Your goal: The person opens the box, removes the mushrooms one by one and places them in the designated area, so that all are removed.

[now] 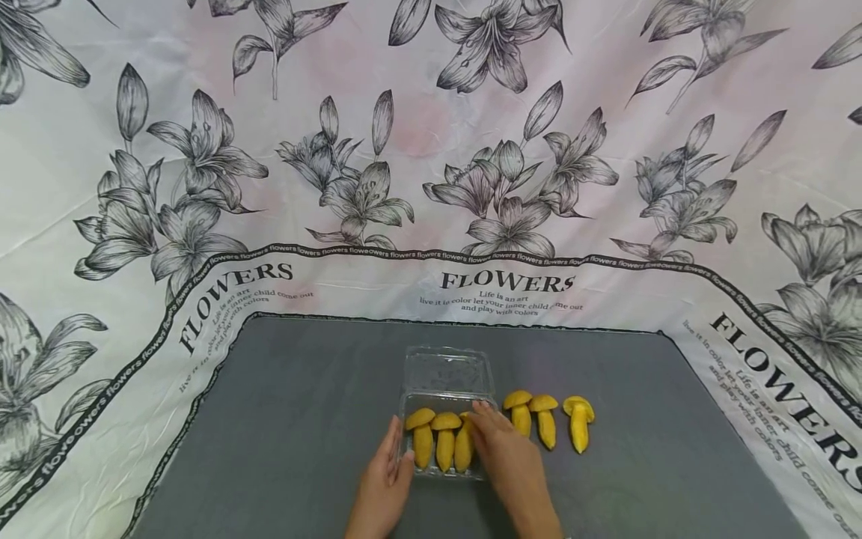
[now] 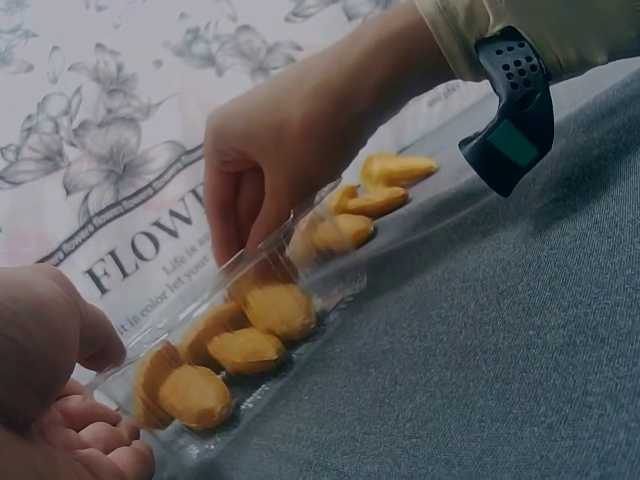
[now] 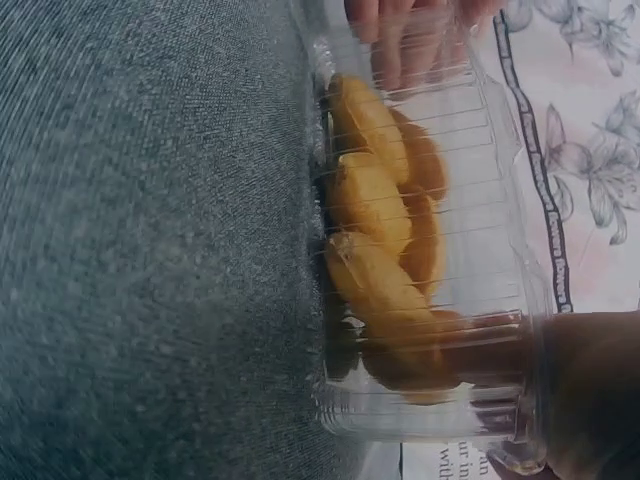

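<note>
A clear plastic clamshell box lies on the grey table with its hinged lid tipped back. Inside, yellow mushrooms stand side by side: one at the left, one in the middle, one at the right. My left hand grips the box's left side, thumb near the front corner. Reaching over the right wall, my right hand pinches the right mushroom by its cap; the fingers partly cover that cap. In the right wrist view, the mushroom stems show through the ribbed wall.
Right of the box, three more yellow mushrooms lie on the grey tabletop: two close together and one farther right. A flower-printed cloth rises behind the table and along both sides. A dark wristband circles the right wrist.
</note>
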A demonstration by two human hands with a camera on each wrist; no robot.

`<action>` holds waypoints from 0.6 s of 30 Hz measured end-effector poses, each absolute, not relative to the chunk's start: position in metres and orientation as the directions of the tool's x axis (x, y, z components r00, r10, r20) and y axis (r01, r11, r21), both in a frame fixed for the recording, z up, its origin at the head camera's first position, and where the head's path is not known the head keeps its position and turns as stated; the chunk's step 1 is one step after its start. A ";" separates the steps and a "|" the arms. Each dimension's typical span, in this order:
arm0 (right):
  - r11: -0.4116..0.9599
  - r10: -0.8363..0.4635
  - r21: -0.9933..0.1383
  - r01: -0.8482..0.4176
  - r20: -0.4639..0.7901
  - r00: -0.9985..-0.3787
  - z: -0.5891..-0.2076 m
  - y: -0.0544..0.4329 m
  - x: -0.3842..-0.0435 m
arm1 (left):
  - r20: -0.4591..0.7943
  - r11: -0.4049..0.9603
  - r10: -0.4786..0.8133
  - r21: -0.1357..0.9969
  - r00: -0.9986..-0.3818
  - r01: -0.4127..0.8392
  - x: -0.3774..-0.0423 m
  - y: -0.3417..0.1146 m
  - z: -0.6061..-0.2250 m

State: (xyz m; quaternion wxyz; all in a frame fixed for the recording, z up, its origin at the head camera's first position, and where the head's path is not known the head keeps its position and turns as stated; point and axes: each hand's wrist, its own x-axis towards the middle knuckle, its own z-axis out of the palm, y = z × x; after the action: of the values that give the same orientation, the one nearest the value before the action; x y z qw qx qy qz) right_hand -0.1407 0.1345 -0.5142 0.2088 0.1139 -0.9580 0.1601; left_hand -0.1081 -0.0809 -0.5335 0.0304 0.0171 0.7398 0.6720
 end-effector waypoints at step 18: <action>0.919 -0.118 -0.304 -0.251 0.395 -0.911 -0.513 0.131 -0.142 | -0.039 0.055 0.071 0.998 -0.997 -0.035 -0.107 -0.083 -0.535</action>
State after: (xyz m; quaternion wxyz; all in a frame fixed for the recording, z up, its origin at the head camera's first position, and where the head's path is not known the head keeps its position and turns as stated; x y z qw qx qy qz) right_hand -0.1425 0.1308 -0.5129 0.1878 0.0959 -0.9614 0.1769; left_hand -0.1068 -0.0828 -0.5350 0.0387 0.0124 0.7252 0.6874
